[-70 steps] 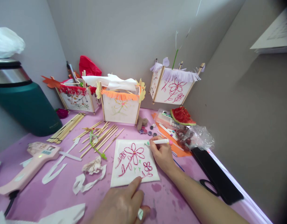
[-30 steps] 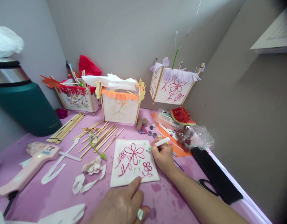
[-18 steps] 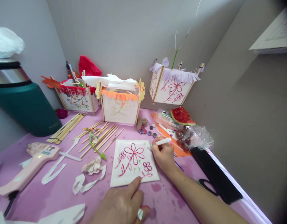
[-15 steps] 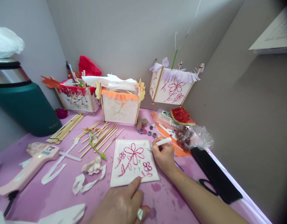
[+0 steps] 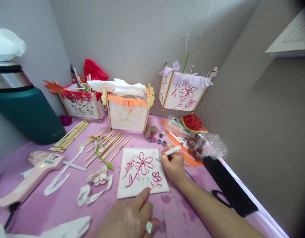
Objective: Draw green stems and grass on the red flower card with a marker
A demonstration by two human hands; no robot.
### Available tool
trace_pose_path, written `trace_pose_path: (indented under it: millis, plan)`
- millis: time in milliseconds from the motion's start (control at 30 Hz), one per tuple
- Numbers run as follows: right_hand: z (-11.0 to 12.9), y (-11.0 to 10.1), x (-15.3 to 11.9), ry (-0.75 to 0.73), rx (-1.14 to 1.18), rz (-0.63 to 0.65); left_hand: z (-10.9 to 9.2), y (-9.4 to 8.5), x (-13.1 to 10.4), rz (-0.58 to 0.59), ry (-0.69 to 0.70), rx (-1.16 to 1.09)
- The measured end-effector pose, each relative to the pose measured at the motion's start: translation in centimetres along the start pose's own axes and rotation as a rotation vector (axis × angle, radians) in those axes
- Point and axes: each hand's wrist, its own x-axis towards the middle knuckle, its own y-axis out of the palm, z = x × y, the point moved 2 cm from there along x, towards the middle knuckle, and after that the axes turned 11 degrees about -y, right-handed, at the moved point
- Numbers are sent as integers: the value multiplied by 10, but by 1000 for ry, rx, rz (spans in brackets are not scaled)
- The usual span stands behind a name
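A square white panel [image 5: 132, 191] with red dotted flowers and small green marks lies on the table before me. My right hand [image 5: 173, 164] grips a white felt-tip marker [image 5: 172, 150] with its tip by the panel's upper right edge. My left hand [image 5: 135, 211] rests at the panel's lower edge, its index fingertip pressing on it. Its other fingers are curled, with a small pale green and white thing [image 5: 149, 227] between them that I cannot make out.
Wooden sticks [image 5: 115, 145], white strips [image 5: 60, 175] and a pink glue gun [image 5: 31, 178] lie to the left. A teal bottle [image 5: 31, 112] stands behind. Decorated lanterns [image 5: 127, 115] line the back; one lantern [image 5: 183, 94] hangs. Paint pots [image 5: 158, 141] and scissors [image 5: 221, 198] lie right.
My right hand and the marker have shifted very slightly left, and the marker's back end has dipped a little lower. My left hand and the panel stay in place.
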Motion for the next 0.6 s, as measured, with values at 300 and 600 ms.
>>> trace_pose_path:
  millis: [300,600]
  plan:
    - [1,2,3,-7,-46,25,0,1,-2,-20,6,35]
    - [-1,-2,1,-6,-40,-47,-1,0,0,-37,11,42]
